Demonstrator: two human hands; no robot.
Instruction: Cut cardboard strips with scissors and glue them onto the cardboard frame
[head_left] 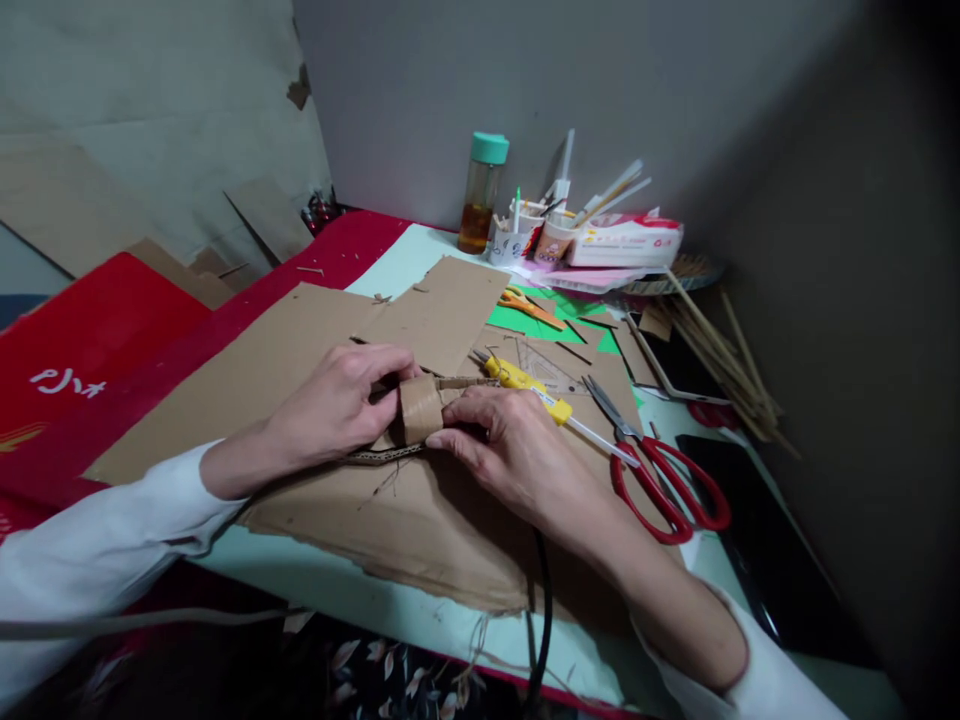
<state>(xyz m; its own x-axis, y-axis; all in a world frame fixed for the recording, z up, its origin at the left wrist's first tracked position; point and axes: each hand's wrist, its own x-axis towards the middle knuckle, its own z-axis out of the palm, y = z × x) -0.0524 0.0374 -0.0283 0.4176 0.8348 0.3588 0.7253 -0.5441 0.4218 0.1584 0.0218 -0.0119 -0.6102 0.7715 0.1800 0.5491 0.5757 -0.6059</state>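
Between my two hands is a small brown cardboard piece with a curved band (422, 408) across it and a corrugated edge showing below. My left hand (349, 400) pinches it from the left, fingers bent and partly hidden behind the band. From the right, my right hand (502, 440) grips the same piece, thumb and fingers closed at the band's edge. Under both hands lies a large cardboard sheet (442, 530). Just beyond my right hand rests a yellow glue gun (517, 380), and to its right lie red-handled scissors (660, 480), blades slightly apart.
At the back stand a bottle with a teal lid (481, 195), cups of pens and sticks (556, 240) and a tissue pack (628, 240). Orange scissors (532, 307) lie beyond the glue gun. A black tablet (765, 550) and wooden sticks (724, 350) are on the right; a cable (541, 610) hangs in front.
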